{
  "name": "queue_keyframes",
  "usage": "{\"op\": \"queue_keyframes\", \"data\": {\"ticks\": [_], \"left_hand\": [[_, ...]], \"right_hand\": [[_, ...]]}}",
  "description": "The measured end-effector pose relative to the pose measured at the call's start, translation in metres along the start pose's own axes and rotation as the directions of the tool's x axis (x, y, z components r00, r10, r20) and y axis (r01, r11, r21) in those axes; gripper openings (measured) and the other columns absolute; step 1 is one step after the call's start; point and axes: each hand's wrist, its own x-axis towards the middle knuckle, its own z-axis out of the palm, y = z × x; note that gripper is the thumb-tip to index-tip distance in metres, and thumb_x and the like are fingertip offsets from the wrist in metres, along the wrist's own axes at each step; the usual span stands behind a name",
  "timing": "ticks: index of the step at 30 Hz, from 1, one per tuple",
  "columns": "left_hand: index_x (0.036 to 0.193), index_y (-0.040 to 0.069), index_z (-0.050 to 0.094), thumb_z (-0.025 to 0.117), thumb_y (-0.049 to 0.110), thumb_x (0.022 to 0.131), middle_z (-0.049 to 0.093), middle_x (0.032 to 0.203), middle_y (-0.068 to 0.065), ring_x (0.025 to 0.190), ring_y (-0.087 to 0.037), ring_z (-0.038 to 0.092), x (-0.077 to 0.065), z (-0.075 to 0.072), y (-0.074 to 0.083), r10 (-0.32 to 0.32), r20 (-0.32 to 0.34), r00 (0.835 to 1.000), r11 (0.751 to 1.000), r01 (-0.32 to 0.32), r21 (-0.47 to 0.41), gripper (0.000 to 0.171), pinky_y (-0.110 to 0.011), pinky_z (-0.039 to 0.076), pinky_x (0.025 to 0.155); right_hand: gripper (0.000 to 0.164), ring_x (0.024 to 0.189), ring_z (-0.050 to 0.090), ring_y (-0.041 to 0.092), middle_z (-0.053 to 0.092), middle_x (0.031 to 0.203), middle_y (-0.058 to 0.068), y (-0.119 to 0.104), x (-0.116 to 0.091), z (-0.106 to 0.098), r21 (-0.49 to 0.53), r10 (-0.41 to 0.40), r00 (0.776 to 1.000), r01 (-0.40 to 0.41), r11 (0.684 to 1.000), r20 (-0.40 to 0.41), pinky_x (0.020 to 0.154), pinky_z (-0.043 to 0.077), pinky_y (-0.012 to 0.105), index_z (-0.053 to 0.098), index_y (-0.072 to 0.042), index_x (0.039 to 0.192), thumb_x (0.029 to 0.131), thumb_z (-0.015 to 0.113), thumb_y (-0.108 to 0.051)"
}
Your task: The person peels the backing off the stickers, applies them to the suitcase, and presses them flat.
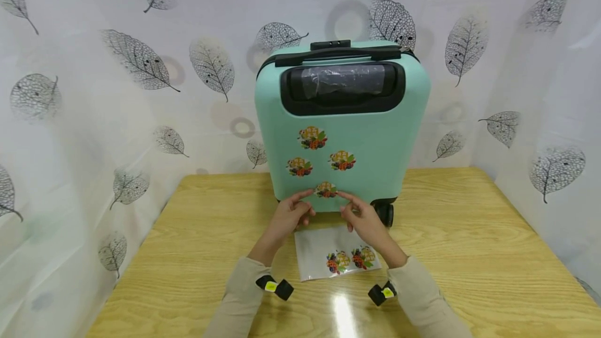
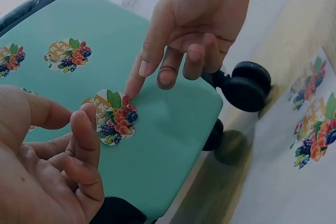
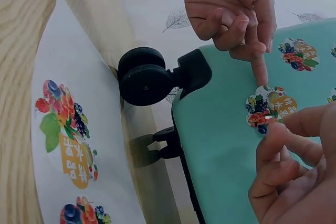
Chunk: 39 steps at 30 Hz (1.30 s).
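A mint-green suitcase stands upright on the table. Low on its face is a round fruit sticker; my left hand touches its left edge with an extended index finger. From the other side, the index finger of my right hand rests at the sticker's right edge. The remaining fingers of both hands are loosely bent and hold nothing. In the left wrist view the sticker looks flat against the shell. The right wrist view has both hands beside it too.
Three more fruit stickers, one of them a sticker nearest the handle recess, are higher on the suitcase. On the wooden table before it lies a white sheet bearing two stickers. A black wheel shows at the suitcase's lower right.
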Motion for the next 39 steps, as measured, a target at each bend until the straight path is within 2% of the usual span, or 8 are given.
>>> {"op": "queue_keyframes", "data": {"ticks": [4, 9, 11, 15, 19, 24, 28, 39], "left_hand": [[0.14, 0.012, 0.049, 0.047, 0.011, 0.1, 0.063, 0.076, 0.005, 0.055, -0.009, 0.05, -0.002, 0.0, 0.0, -0.004, -0.003, 1.0, 1.0, 0.004, -0.013, 0.041, -0.022, 0.034, 0.049], [0.137, 0.011, 0.051, 0.048, 0.012, 0.1, 0.063, 0.077, 0.002, 0.055, -0.01, 0.051, -0.001, 0.0, 0.004, 0.009, -0.009, 1.0, 1.0, -0.009, 0.003, 0.037, -0.022, 0.036, 0.05], [0.135, 0.01, 0.051, 0.048, 0.013, 0.099, 0.063, 0.078, 0.001, 0.056, -0.009, 0.051, 0.001, 0.002, 0.007, 0.015, -0.007, 1.0, 1.0, -0.015, 0.016, 0.036, -0.022, 0.037, 0.051], [0.134, 0.01, 0.052, 0.049, 0.014, 0.099, 0.064, 0.08, 0.0, 0.056, -0.008, 0.052, 0.007, 0.006, 0.012, 0.011, 0.017, 1.0, 0.999, -0.012, 0.033, 0.036, -0.021, 0.037, 0.051], [0.134, 0.01, 0.053, 0.048, 0.014, 0.099, 0.063, 0.079, -0.002, 0.056, -0.01, 0.052, 0.012, 0.01, 0.012, 0.0, 0.037, 0.999, 1.0, -0.001, 0.023, 0.035, -0.021, 0.035, 0.05], [0.134, 0.009, 0.053, 0.048, 0.014, 0.1, 0.062, 0.078, 0.001, 0.055, -0.008, 0.052, 0.014, 0.011, 0.008, -0.005, 0.044, 0.999, 1.0, 0.003, 0.03, 0.035, -0.022, 0.034, 0.05], [0.135, 0.01, 0.052, 0.049, 0.014, 0.1, 0.062, 0.081, 0.0, 0.055, -0.008, 0.051, 0.013, 0.01, 0.003, -0.007, 0.056, 0.998, 0.999, 0.004, 0.046, 0.036, -0.023, 0.034, 0.051], [0.135, 0.012, 0.051, 0.048, 0.015, 0.1, 0.062, 0.077, 0.006, 0.056, -0.008, 0.049, 0.017, 0.011, -0.013, -0.03, 0.078, 0.997, 0.997, 0.025, 0.067, 0.036, -0.026, 0.032, 0.051]], "right_hand": [[0.043, 0.056, 0.053, 0.007, 0.062, 0.087, 0.017, 0.001, -0.003, -0.001, -0.014, -0.009, 1.0, 0.009, 1.0, -0.014, 0.067, 0.051, 0.028, 0.045, -0.005, 0.142, 0.1, 0.047, -0.011], [0.036, 0.057, 0.055, 0.017, 0.058, 0.081, 0.01, -0.002, -0.002, -0.004, 0.0, -0.019, 1.0, 0.019, 1.0, -0.024, 0.071, 0.049, 0.026, 0.05, -0.001, 0.135, 0.1, 0.046, -0.009], [0.033, 0.053, 0.051, 0.02, 0.058, 0.085, 0.013, -0.006, 0.002, -0.004, 0.003, -0.018, 1.0, 0.018, 1.0, -0.013, 0.064, 0.048, 0.029, 0.051, -0.001, 0.132, 0.101, 0.045, -0.01], [0.032, 0.053, 0.047, 0.014, 0.059, 0.092, 0.021, -0.016, 0.01, -0.002, 0.0, -0.003, 1.0, 0.003, 1.0, 0.017, 0.056, 0.046, 0.03, 0.053, -0.005, 0.131, 0.101, 0.047, -0.016], [0.033, 0.052, 0.045, 0.011, 0.058, 0.1, 0.027, -0.02, 0.017, 0.002, 0.047, 0.009, 0.999, -0.01, 0.999, 0.039, 0.053, 0.044, 0.028, 0.052, -0.007, 0.132, 0.102, 0.047, -0.018], [0.035, 0.055, 0.048, 0.014, 0.058, 0.108, 0.028, -0.018, 0.022, 0.006, 0.086, 0.032, 0.997, -0.038, 0.996, 0.066, 0.053, 0.044, 0.026, 0.049, -0.009, 0.136, 0.102, 0.045, -0.016], [0.036, 0.057, 0.049, 0.019, 0.059, 0.106, 0.026, -0.013, 0.022, 0.006, 0.095, 0.065, 0.994, -0.073, 0.993, 0.089, 0.054, 0.043, 0.026, 0.05, -0.01, 0.136, 0.101, 0.046, -0.016], [0.039, 0.056, 0.049, 0.013, 0.06, 0.094, 0.016, -0.002, 0.021, 0.006, 0.123, 0.074, 0.987, -0.092, 0.988, 0.141, 0.049, 0.037, 0.025, 0.047, -0.006, 0.139, 0.101, 0.045, -0.015]]}}
